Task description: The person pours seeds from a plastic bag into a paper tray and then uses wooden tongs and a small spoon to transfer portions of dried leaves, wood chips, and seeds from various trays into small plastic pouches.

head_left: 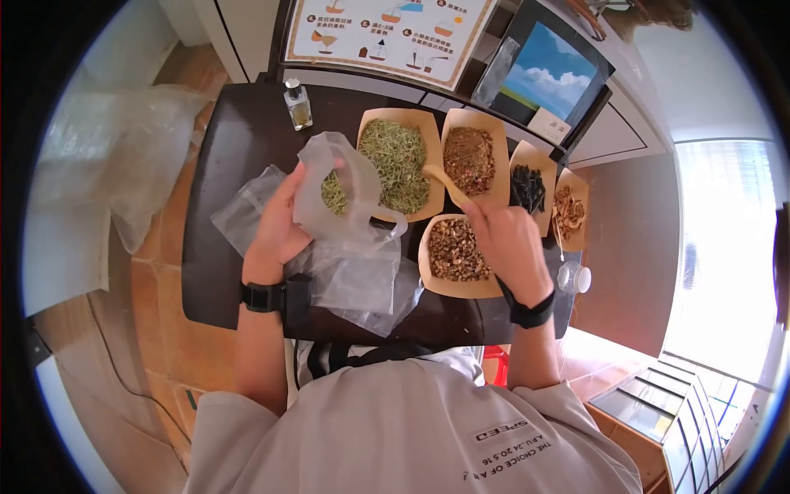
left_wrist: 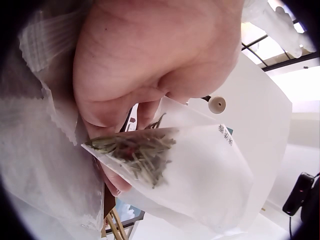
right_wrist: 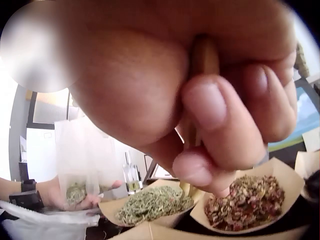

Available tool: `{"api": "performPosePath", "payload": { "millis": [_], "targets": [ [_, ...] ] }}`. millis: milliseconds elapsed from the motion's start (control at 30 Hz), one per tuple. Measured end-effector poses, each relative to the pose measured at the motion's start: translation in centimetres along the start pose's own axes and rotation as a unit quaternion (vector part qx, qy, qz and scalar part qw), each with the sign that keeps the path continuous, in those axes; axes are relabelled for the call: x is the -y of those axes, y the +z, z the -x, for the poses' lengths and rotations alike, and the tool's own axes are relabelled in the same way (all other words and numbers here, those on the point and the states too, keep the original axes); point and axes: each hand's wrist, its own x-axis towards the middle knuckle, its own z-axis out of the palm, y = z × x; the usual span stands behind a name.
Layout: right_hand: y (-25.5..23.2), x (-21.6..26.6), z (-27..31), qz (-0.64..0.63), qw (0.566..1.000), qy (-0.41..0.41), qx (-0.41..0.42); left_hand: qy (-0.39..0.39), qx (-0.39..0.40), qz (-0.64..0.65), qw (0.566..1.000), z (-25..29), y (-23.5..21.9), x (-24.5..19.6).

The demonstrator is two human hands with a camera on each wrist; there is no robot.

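My left hand (head_left: 278,226) grips a translucent pouch (head_left: 314,202) by its side. Some green dried herb (left_wrist: 137,155) lies in the bottom of the pouch, as the left wrist view shows. Between thumb and fingers, my right hand (head_left: 514,247) pinches a small wooden spoon (head_left: 448,184). The spoon's head overlaps the right edge of a paper tray (head_left: 429,125) of green dried herb (head_left: 397,160). Just right of it is a tray of reddish-brown crumbled herb (head_left: 467,160). Below the spoon, partly behind my right hand, sits a tray of brown, seed-like pieces (head_left: 457,249).
Clear plastic bags (head_left: 358,284) lie flat under the pouch. A glass bottle (head_left: 298,107) stands at the back left. Trays of dark strips (head_left: 527,189) and pale orange shavings (head_left: 568,210) line the right side, near a small clear jar (head_left: 573,278). A printed sign (head_left: 374,41) leans behind.
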Motion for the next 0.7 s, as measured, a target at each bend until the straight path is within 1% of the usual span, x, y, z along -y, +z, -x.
{"api": "performPosePath", "payload": {
  "millis": [33, 67, 133, 267, 400, 500, 567, 700],
  "targets": [
    [0.7, -0.1, -0.1, -0.004, 1.0, 0.001, 0.021, -0.002, 0.012, 0.001, 1.0, 0.0, 0.0, 0.0],
    [1.0, -0.1, 0.0, -0.005, 1.0, 0.0, 0.02, -0.001, 0.013, 0.001, 1.0, 0.0, -0.1, 0.0],
    [0.9, 0.8, 0.1, -0.074, 0.995, 0.014, 0.058, -0.01, 0.018, 0.002, 1.0, 0.1, -0.2, -0.1],
    [0.4, 1.0, 0.5, -0.132, 0.989, -0.003, 0.06, -0.013, 0.024, -0.003, 1.0, 0.2, 0.1, -0.2],
    [0.0, 1.4, 0.8, -0.138, 0.988, -0.005, 0.066, -0.017, 0.014, 0.002, 1.0, 0.2, -0.1, -0.2],
    [-0.1, 1.8, 0.9, -0.102, 0.992, -0.014, 0.07, -0.018, 0.009, 0.006, 1.0, 0.1, -0.3, -0.1],
    [0.8, 1.6, 1.0, -0.091, 0.994, -0.055, 0.026, -0.018, 0.005, 0.006, 1.0, 0.0, -0.2, -0.1],
    [1.2, 2.2, 0.8, -0.078, 0.993, -0.083, 0.031, -0.015, 0.01, 0.0, 1.0, 0.1, -0.2, -0.1]
  ]
}}
